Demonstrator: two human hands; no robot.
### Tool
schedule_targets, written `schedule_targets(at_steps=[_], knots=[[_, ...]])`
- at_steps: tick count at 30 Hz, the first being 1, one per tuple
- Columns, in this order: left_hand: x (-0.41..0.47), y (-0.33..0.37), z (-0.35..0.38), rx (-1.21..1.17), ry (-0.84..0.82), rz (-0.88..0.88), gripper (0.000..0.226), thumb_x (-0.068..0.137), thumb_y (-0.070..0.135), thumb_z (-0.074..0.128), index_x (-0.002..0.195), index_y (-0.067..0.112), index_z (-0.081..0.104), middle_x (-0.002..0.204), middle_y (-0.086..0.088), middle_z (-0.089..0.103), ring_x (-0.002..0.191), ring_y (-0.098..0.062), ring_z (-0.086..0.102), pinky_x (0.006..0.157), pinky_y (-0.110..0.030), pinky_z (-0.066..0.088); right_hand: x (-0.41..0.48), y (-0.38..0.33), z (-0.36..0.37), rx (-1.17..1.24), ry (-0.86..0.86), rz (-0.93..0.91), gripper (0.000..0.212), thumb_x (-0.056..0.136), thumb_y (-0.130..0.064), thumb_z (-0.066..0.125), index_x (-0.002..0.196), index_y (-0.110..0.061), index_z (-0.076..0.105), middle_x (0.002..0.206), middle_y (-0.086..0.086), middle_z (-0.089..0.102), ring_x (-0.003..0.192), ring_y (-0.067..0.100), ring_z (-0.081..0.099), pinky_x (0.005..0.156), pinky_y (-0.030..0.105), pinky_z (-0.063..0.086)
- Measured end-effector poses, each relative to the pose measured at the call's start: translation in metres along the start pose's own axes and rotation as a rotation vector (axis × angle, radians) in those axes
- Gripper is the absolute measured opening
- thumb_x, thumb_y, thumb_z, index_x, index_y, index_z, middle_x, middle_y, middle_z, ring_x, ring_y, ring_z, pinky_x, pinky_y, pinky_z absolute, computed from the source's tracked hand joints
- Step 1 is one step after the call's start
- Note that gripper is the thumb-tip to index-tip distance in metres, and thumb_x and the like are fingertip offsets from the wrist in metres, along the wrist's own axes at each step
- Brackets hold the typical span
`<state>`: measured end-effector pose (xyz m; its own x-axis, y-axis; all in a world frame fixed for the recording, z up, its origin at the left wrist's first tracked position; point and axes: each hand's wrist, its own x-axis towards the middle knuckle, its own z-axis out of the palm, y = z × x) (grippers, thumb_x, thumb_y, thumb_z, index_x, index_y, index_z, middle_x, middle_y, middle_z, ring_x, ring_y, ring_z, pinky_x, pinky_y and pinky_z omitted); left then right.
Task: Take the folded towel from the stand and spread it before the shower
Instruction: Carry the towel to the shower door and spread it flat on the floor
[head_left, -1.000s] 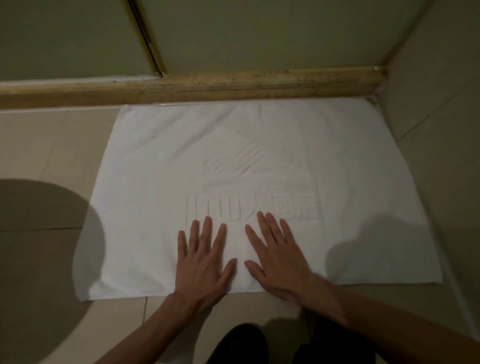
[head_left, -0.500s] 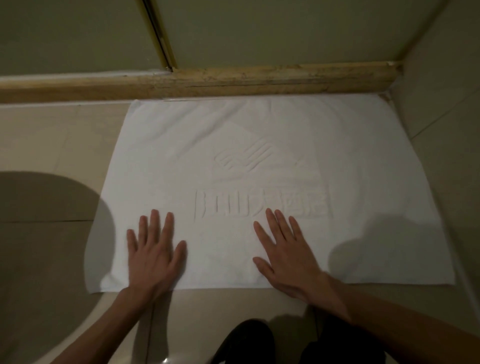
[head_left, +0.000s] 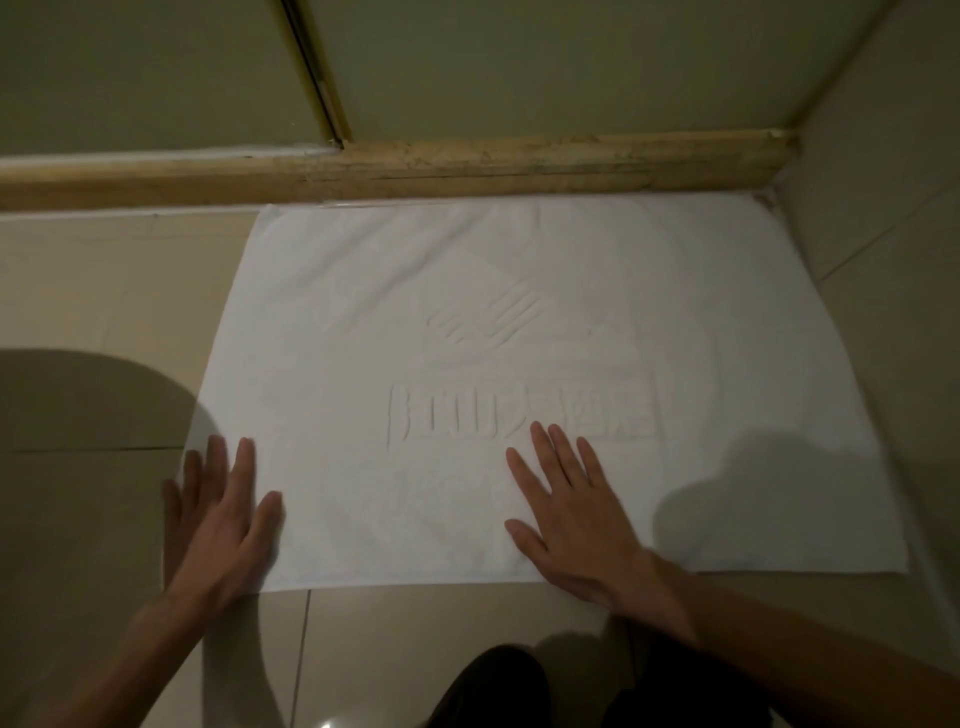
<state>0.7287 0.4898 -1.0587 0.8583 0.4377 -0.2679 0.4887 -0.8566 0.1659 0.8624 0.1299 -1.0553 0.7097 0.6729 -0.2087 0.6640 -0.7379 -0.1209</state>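
Observation:
A white towel (head_left: 519, 291) with an embossed logo and lettering lies spread flat on the tiled floor, its far edge against the shower's raised threshold (head_left: 467, 166). My left hand (head_left: 223, 519) rests flat, fingers apart, on the towel's near left corner, partly over the floor. Flat on the towel near the middle of its front edge lies my right hand (head_left: 571, 519), fingers spread just below the lettering. Neither hand holds anything.
Glass shower panels with a metal frame (head_left: 317, 73) rise behind the threshold. A tiled wall (head_left: 883, 260) bounds the towel on the right. Beige floor tiles (head_left: 93, 291) extend to the left. My dark-clothed knees (head_left: 493, 691) show at the bottom edge.
My left hand has slid leftward along the towel's front edge, from beside the right hand to the near left corner. The right hand has stayed in place.

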Motion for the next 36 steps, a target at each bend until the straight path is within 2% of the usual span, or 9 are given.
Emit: schedule_targets(at_steps=[5,10,15,20,26,31,34,36], knots=[[0.000,0.008,0.001,-0.029,0.013,0.040,0.073,0.088,0.071,0.010,0.150,0.037,-0.007,0.158,0.004,-0.020,0.142,-0.012,-0.025,0.110,-0.027,-0.025,0.001,0.000,-0.001,0.010,-0.001,-0.001,0.070,0.093,-0.056,0.022,0.150,-0.016,0.017,0.157,0.020,0.005,0.145,0.036,0.002,0.114,0.055,0.013],[0.016,0.040,-0.001,-0.042,0.021,0.146,0.072,0.088,0.070,0.009,0.149,0.038,-0.010,0.158,0.000,-0.020,0.143,-0.015,-0.024,0.115,-0.049,-0.012,0.002,0.004,-0.004,0.028,0.011,0.018,0.070,0.093,-0.055,0.022,0.150,-0.015,0.017,0.156,0.020,0.002,0.144,0.036,-0.001,0.116,0.055,0.010],[0.038,0.090,-0.001,-0.042,0.034,0.284,0.071,0.089,0.068,0.008,0.151,0.035,-0.005,0.160,-0.002,-0.014,0.145,-0.019,-0.019,0.117,-0.049,-0.010,0.005,0.017,-0.012,0.028,0.025,0.079,0.069,0.094,-0.055,0.018,0.150,-0.015,0.021,0.156,0.020,0.003,0.144,0.037,0.001,0.116,0.054,0.009],[0.050,0.161,0.006,0.013,0.009,0.428,0.075,0.088,0.069,0.004,0.151,0.031,-0.005,0.159,-0.006,-0.012,0.145,-0.024,-0.019,0.116,-0.050,-0.011,0.006,0.036,-0.017,0.039,0.025,0.160,0.070,0.093,-0.056,0.008,0.151,-0.017,0.014,0.157,0.017,-0.003,0.145,0.034,-0.004,0.117,0.050,0.005],[0.039,0.250,0.033,0.118,-0.023,0.613,0.071,0.090,0.065,0.006,0.151,0.031,-0.009,0.158,-0.006,-0.020,0.142,-0.024,-0.027,0.114,-0.053,-0.014,-0.001,0.055,-0.013,0.042,0.029,0.153,0.067,0.095,-0.053,0.014,0.151,-0.017,0.016,0.157,0.017,0.004,0.145,0.032,0.003,0.116,0.052,0.008],[0.041,0.248,0.044,0.183,0.030,0.614,0.068,0.093,0.061,0.014,0.153,0.028,0.004,0.160,-0.008,-0.004,0.147,-0.027,-0.010,0.116,-0.054,-0.003,-0.006,0.068,-0.009,0.059,0.048,0.173,0.065,0.095,-0.052,0.020,0.150,-0.017,0.020,0.157,0.017,0.010,0.145,0.031,0.007,0.116,0.053,0.011],[0.041,0.247,0.044,0.162,0.025,0.618,0.067,0.093,0.058,0.023,0.151,0.025,0.020,0.159,-0.010,0.013,0.146,-0.030,0.008,0.115,-0.055,0.007,-0.013,0.082,-0.007,0.059,0.044,0.203,0.064,0.096,-0.052,0.020,0.151,-0.019,0.017,0.158,0.014,0.006,0.146,0.029,0.004,0.116,0.051,0.007],[0.042,0.248,0.044,0.150,0.015,0.623,0.068,0.090,0.057,0.028,0.150,0.025,0.024,0.158,-0.009,0.018,0.146,-0.029,0.013,0.114,-0.055,0.010,-0.018,0.091,-0.008,0.058,0.047,0.223,0.063,0.097,-0.051,0.020,0.151,-0.021,0.015,0.158,0.012,0.004,0.146,0.028,0.004,0.115,0.047,0.006]])
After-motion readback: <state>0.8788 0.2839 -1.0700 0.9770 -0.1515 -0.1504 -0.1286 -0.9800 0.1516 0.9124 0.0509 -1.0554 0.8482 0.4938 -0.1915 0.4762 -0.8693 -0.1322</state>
